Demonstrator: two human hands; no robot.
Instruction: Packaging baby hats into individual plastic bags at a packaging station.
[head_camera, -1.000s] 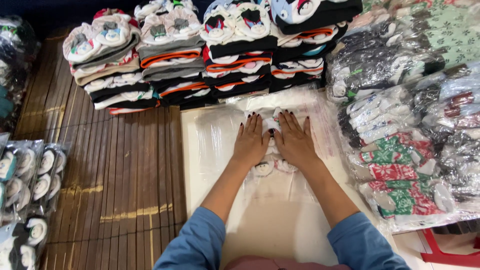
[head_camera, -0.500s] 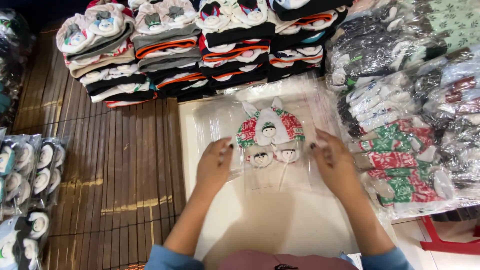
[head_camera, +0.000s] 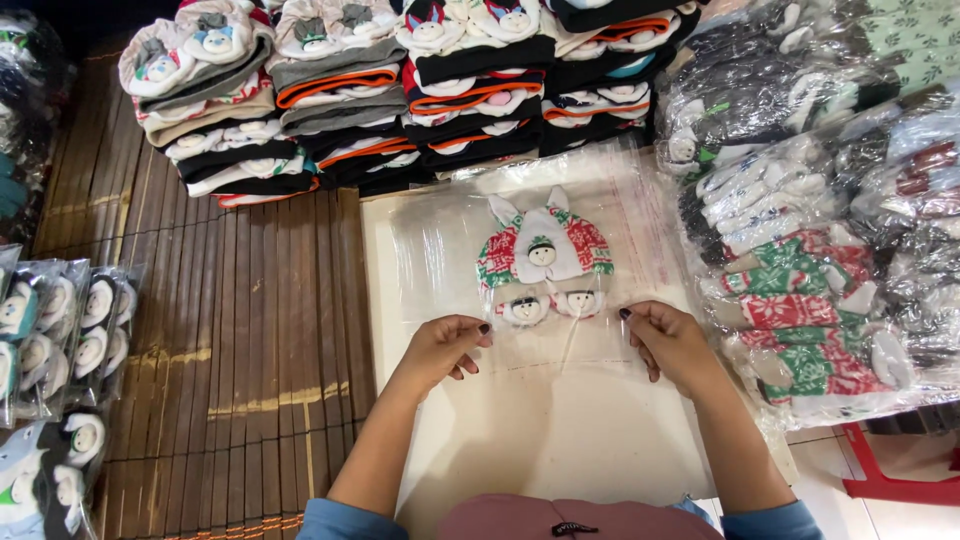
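Far left, bagged packs of small socks (head_camera: 50, 330) lie in a row on the slatted bamboo mat (head_camera: 230, 330). Behind the mat, folded socks with little animal faces (head_camera: 330, 90) are stacked in piles along the back.

On the white bench (head_camera: 520, 440) lies a clear plastic bag (head_camera: 540, 250), flat and wide, with a red, green and white pair of socks (head_camera: 543, 262) inside it, three small doll faces showing on the front. The left hand (head_camera: 440, 350) sits at the bag's near edge, just left of and below the socks, its grip pinched together on the plastic with thumb and forefinger. The socks lie between the two hands and slightly beyond them, close to the fingertips; whether the fingers touch them through the film I cannot tell. The right hand (head_camera: 675, 345) mirrors the left on the other side, its grip likewise closed on the bag's near edge, just right of and below the socks.

Further right, a heap of bagged patterned socks (head_camera: 810, 250) in red, green, white and dark colours crowds the bench's side, and a red stool (head_camera: 900, 465) shows at the lower corner.
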